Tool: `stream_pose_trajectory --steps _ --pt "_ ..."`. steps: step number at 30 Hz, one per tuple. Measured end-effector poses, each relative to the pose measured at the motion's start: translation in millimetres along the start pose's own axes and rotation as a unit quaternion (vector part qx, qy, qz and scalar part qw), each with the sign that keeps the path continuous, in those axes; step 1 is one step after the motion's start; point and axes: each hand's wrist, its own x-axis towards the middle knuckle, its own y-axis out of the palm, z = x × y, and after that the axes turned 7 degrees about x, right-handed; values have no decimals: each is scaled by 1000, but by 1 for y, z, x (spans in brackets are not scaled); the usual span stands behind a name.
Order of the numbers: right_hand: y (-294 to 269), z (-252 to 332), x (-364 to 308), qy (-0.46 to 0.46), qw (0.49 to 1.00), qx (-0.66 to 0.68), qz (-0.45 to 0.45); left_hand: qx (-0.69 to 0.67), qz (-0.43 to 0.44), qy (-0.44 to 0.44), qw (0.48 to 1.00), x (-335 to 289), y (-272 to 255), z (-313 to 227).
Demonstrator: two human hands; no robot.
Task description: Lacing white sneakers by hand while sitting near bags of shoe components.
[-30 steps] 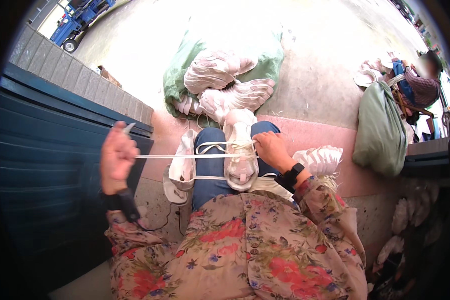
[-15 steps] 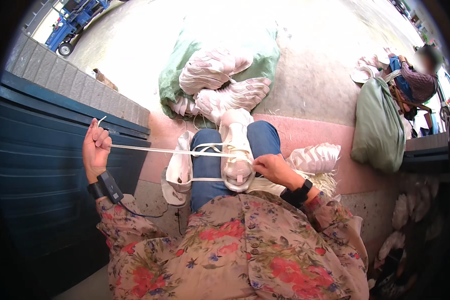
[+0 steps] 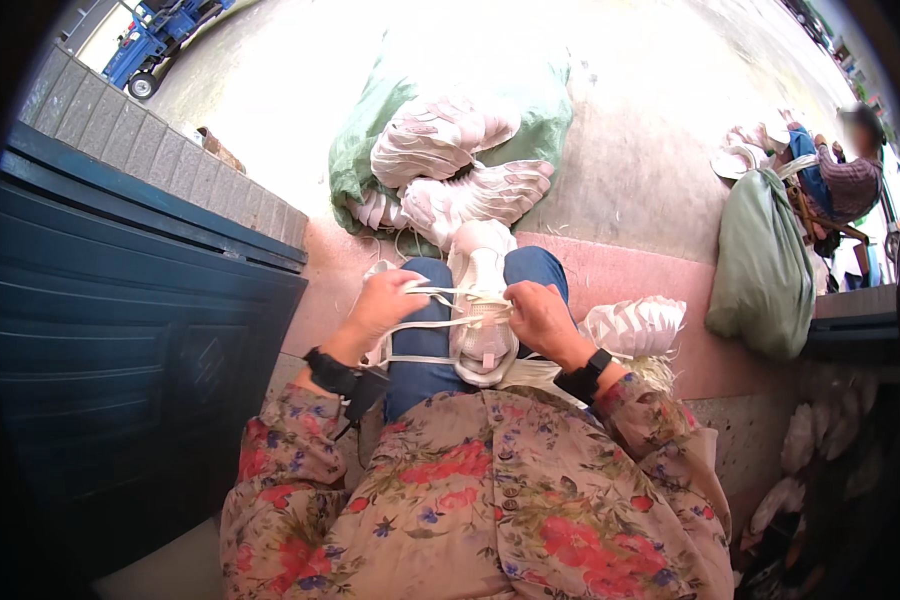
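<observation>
A white sneaker (image 3: 485,345) rests between my thighs, its toe toward my body. White shoelace (image 3: 435,323) strands run from its lacing across my left thigh. At the left of the sneaker, my left hand (image 3: 378,308) is closed in a pinch on the lace. My right hand (image 3: 545,322) is closed at the sneaker's right lacing edge, where a lace strand reaches its fingertips; the exact grip is partly hidden. Another pale shoe (image 3: 375,350) lies beside my left thigh, mostly covered by my left hand and wrist.
Ahead, a green sack (image 3: 355,160) holds stacked pale shoe pieces (image 3: 435,140). More pale pieces (image 3: 635,325) lie right of my knee. A full green sack (image 3: 763,265) stands farther right, near a seated person (image 3: 845,180). A dark blue panelled door (image 3: 140,370) borders my left side.
My left hand has come in from far left to beside the sneaker, and the taut lace has slackened into a curve. My right hand has shifted slightly up along the sneaker's edge.
</observation>
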Motion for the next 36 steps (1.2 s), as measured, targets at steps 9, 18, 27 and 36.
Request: stream_pose_trajectory --steps 9,18,27,36 --pt "-2 -3 -9 25 998 47 25 323 119 58 937 45 88 -5" --pt "-2 -14 3 296 818 491 51 452 5 303 839 25 96 -16" --pt "1 -17 10 219 827 495 153 399 28 240 885 13 72 -15" --pt "-5 -11 3 229 914 298 155 -150 -81 13 985 -36 -99 -69"
